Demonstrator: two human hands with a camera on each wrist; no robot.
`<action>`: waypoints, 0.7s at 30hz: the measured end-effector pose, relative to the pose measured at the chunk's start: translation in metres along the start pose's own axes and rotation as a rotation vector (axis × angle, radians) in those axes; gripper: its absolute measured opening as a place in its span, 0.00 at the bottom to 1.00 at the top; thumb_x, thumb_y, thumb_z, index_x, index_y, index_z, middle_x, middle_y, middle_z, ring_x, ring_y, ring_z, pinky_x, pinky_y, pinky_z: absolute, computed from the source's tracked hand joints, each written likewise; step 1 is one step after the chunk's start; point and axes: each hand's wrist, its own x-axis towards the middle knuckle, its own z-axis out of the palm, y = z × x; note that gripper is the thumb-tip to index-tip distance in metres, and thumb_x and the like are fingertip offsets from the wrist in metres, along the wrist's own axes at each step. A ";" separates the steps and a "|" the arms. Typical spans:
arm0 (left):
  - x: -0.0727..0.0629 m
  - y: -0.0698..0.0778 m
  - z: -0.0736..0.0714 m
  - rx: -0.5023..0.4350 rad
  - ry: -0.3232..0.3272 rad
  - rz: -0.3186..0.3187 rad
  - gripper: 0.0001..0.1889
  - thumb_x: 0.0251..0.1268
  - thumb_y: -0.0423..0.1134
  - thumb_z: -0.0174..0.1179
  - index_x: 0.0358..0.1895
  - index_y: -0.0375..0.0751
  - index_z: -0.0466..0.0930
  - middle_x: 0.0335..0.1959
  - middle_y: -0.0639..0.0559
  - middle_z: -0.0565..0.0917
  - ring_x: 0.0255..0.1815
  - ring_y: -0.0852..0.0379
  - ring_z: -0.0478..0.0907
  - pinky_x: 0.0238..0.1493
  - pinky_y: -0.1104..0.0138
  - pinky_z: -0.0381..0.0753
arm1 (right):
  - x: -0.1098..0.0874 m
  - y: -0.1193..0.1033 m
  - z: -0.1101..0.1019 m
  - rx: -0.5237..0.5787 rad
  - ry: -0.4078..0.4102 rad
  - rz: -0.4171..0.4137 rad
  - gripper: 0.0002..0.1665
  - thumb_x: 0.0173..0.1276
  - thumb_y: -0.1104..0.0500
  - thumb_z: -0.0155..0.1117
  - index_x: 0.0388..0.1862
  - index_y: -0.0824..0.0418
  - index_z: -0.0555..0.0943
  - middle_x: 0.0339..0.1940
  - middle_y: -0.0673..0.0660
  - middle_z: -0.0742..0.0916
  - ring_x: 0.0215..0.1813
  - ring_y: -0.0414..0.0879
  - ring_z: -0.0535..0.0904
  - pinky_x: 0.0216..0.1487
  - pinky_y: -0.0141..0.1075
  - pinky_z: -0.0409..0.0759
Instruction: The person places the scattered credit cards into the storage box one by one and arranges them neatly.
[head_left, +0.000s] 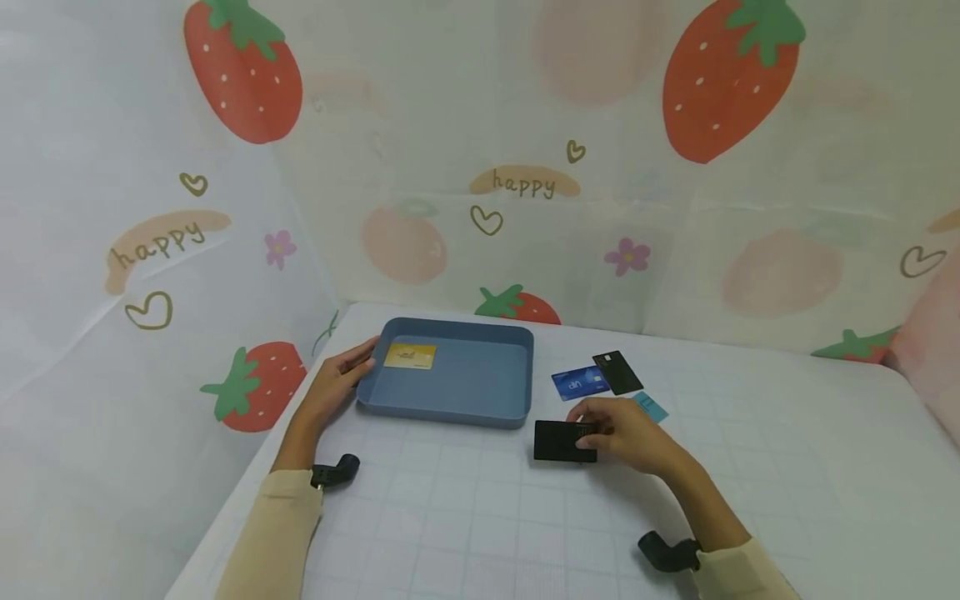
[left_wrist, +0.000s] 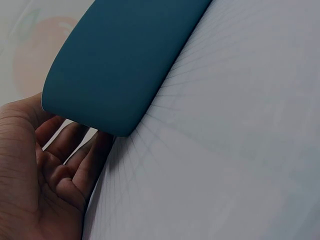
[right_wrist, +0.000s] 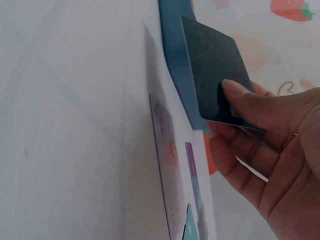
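The right hand (head_left: 622,429) pinches a plain black card (head_left: 553,442) by its right end, thumb on one face and the other fingers behind; its fingers are closed down to the card's thickness. The right wrist view shows the card raised off the tabletop (head_left: 450,508), tilted. In the head view it appears just beside the near right corner of a blue-grey tray (head_left: 450,413).

That tray lies toward the tabletop's far left corner. Inside, by its far left corner, a yellow card (head_left: 409,357) lies flat. The left hand (head_left: 333,387) rests against the tray's left end; the left wrist view shows its fingers spread loosely, slightly bent, touching the wall.

Right of the tray, toward the tabletop's far edge, lie a blue card (head_left: 579,384) and a black chip card (head_left: 619,373), meeting at the blue one's right end. A light blue card (head_left: 651,407) sits nearer, partly hidden by the right hand.

Both forearms wear beige sleeves (head_left: 273,533) and black wrist devices (head_left: 337,471). A pale backdrop (head_left: 450,125) printed with strawberries, hearts and "happy" rises past the far edge.
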 end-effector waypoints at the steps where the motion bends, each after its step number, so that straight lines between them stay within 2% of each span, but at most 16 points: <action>1: 0.000 -0.001 0.000 0.004 0.000 -0.001 0.27 0.79 0.40 0.55 0.78 0.45 0.64 0.77 0.47 0.66 0.79 0.50 0.60 0.75 0.52 0.63 | 0.000 -0.001 0.000 0.013 0.005 -0.010 0.15 0.64 0.65 0.74 0.49 0.56 0.85 0.45 0.52 0.88 0.42 0.45 0.84 0.45 0.33 0.85; 8: 0.001 -0.008 0.000 -0.008 0.010 0.017 0.27 0.78 0.44 0.57 0.77 0.50 0.67 0.75 0.51 0.69 0.78 0.53 0.61 0.75 0.54 0.63 | 0.000 -0.011 0.000 0.080 0.050 -0.038 0.16 0.66 0.63 0.73 0.52 0.54 0.85 0.49 0.53 0.88 0.45 0.46 0.84 0.47 0.33 0.85; 13: -0.001 -0.006 -0.001 -0.016 0.019 0.014 0.27 0.78 0.44 0.58 0.76 0.49 0.68 0.75 0.50 0.70 0.78 0.52 0.62 0.74 0.53 0.64 | 0.003 -0.015 0.001 0.111 0.076 -0.064 0.16 0.67 0.61 0.72 0.54 0.54 0.86 0.52 0.54 0.88 0.46 0.46 0.85 0.47 0.33 0.85; 21: 0.003 -0.008 -0.002 -0.028 0.006 0.026 0.27 0.78 0.44 0.58 0.76 0.49 0.67 0.75 0.51 0.69 0.78 0.52 0.61 0.76 0.53 0.62 | 0.002 -0.030 0.004 0.128 0.141 -0.069 0.17 0.66 0.62 0.73 0.54 0.57 0.85 0.51 0.55 0.88 0.43 0.45 0.86 0.43 0.34 0.86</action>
